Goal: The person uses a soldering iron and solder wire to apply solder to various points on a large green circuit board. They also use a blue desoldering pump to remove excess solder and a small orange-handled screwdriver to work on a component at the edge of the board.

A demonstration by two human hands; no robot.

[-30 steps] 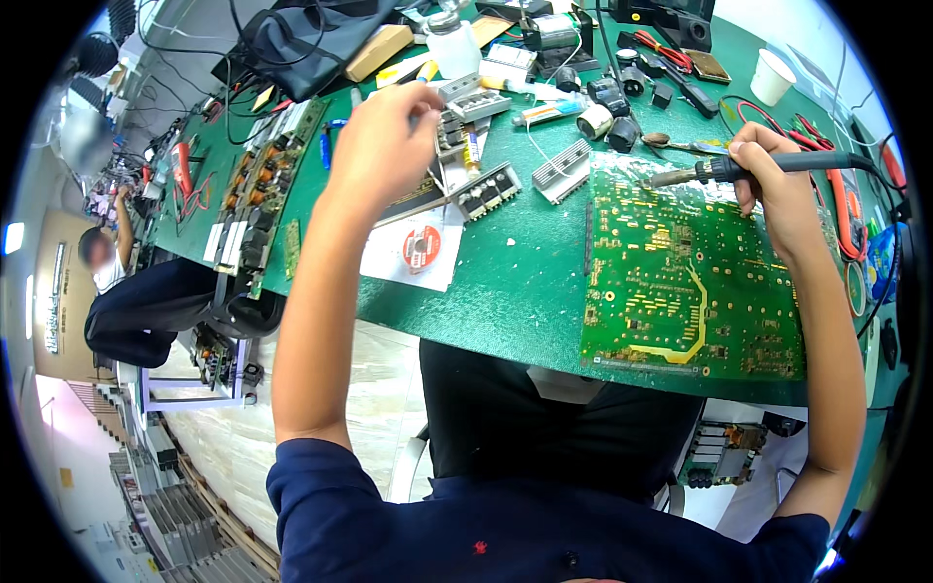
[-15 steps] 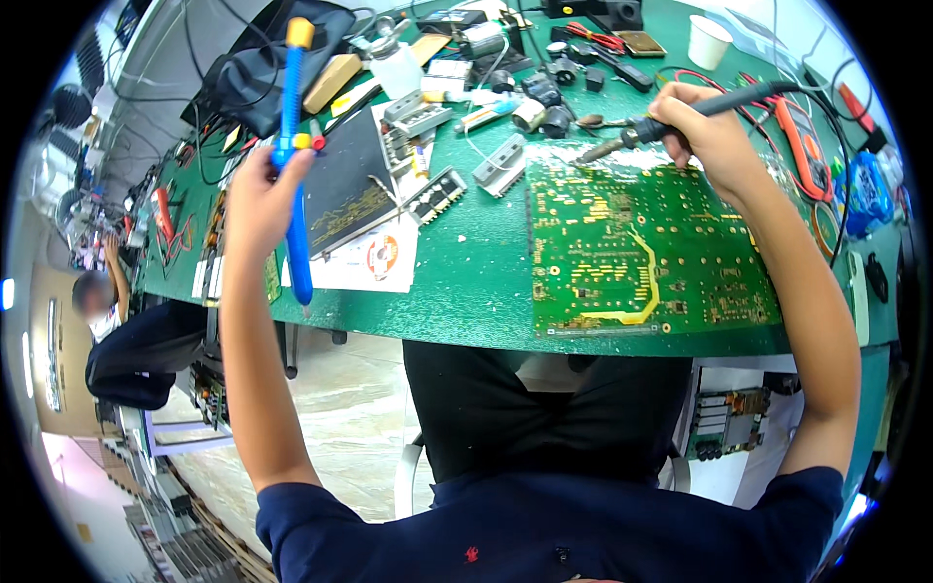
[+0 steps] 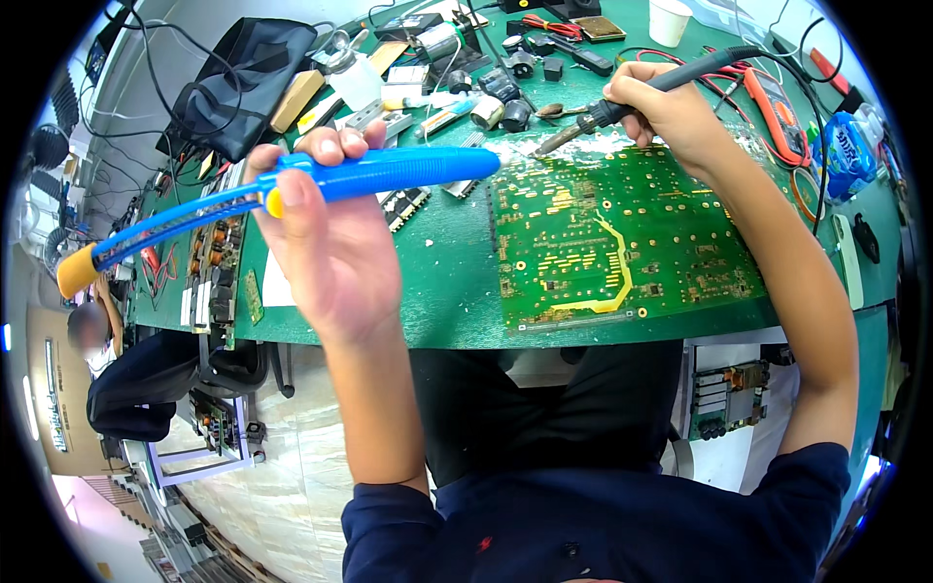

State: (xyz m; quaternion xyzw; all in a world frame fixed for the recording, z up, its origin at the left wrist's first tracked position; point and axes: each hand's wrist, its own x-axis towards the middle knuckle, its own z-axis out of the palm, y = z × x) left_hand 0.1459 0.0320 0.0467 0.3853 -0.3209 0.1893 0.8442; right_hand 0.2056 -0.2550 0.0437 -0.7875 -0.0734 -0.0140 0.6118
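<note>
My left hand (image 3: 330, 253), palm up, grips a blue solder sucker (image 3: 408, 173) with a yellow plunger end, held almost level across the middle of the view. My right hand (image 3: 666, 117) holds a black soldering iron (image 3: 588, 124), its tip at the upper left part of a large green circuit board (image 3: 573, 248), where silvery solder or residue shows; I cannot tell if it touches. The board lies near the bench's front edge. Behind the sucker are silver heatsinks (image 3: 452, 189) and a white sheet, partly hidden.
The green bench (image 3: 428, 311) carries cylindrical parts, a white cup (image 3: 670, 21), an orange multimeter (image 3: 775, 117), red leads, a blue plastic packet (image 3: 841, 155), a black bag (image 3: 219, 78) and long component boards (image 3: 214, 253) at left. Another person (image 3: 97, 330) works at the far left.
My left hand has picked up the blue solder sucker, turned palm up and brought it from upright to nearly level. The right hand with the iron appears further left and higher in view.
</note>
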